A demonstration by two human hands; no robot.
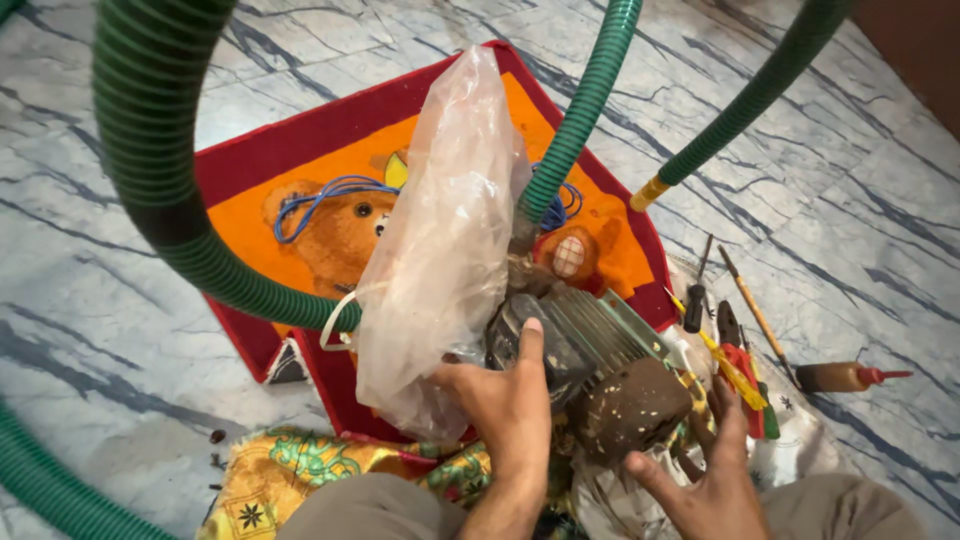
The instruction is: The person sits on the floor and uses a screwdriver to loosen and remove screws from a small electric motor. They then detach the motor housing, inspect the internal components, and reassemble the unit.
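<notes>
Grime coats the water pump motor (590, 375) that sits low in the view, propped over a patterned cloth (300, 470) in front of the person's knees, its ribbed grey casing (600, 325) facing up and its dirty brown end cap (630, 405) turned toward the camera. The left hand (505, 400) is closed around the dark pump end, thumb laid up along it, and seems also to pinch the bottom of a clear plastic bag (445, 230) that stands up beside the motor. The right hand (715, 470) is open with fingers spread, close under the end cap; whether it touches cannot be told. Green corrugated hoses (580, 110) loop up from the pump over a red and orange teddy-bear mat (330, 190), where blue wire (320, 195) lies. Screwdrivers (695, 295), red-handled pliers (740, 360) and a small oil bottle (845, 376) lie to the right on the marble floor (860, 230). With one hand carrying most of the weight, the heavy motor could roll off the cloth onto the tools, and the stiff hoses could pull it sideways.
</notes>
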